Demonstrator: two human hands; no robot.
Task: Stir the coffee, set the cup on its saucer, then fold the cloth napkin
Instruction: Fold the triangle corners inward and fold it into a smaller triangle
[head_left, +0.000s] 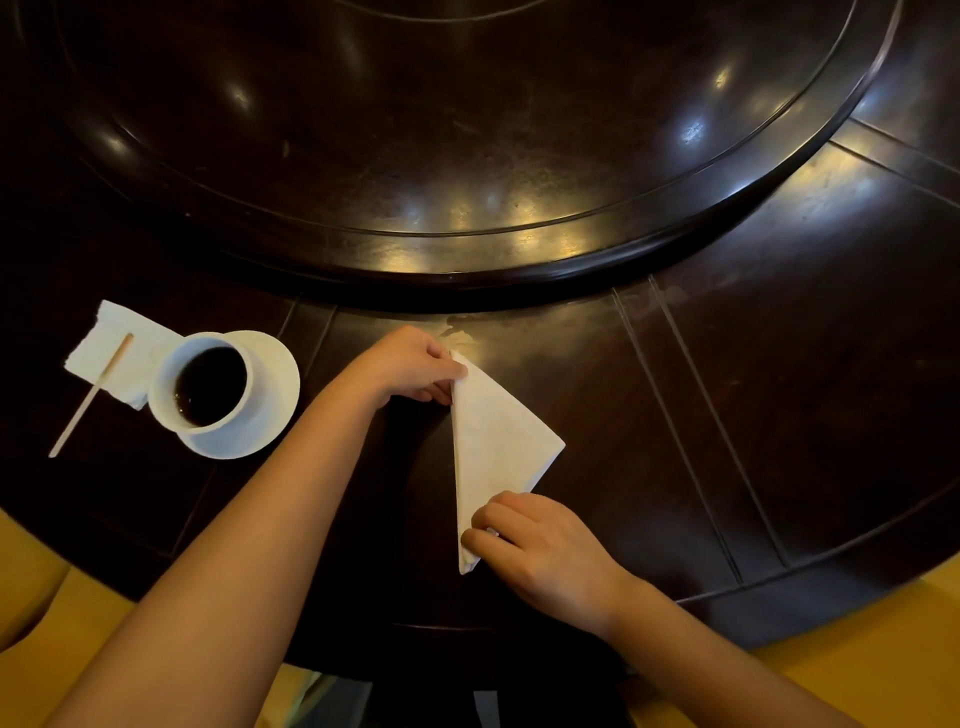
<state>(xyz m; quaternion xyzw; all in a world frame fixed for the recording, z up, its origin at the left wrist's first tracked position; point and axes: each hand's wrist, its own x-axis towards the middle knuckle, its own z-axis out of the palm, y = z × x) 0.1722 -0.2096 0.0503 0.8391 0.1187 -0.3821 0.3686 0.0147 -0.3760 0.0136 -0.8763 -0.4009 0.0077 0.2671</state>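
Observation:
A white cloth napkin (496, 441) lies on the dark table, folded into a triangle. My left hand (410, 370) pinches its far corner. My right hand (540, 540) grips its near tip with curled fingers. To the left, a white cup (205, 384) of black coffee stands on its white saucer (275, 395). A wooden stirrer (91, 397) lies slantwise, its upper end resting on a white paper napkin (111, 348) behind the cup.
A raised round turntable (467, 249) fills the middle of the dark wooden table (753, 415) beyond the napkin. Yellow seat upholstery (883, 649) shows along the table's near edge on both sides.

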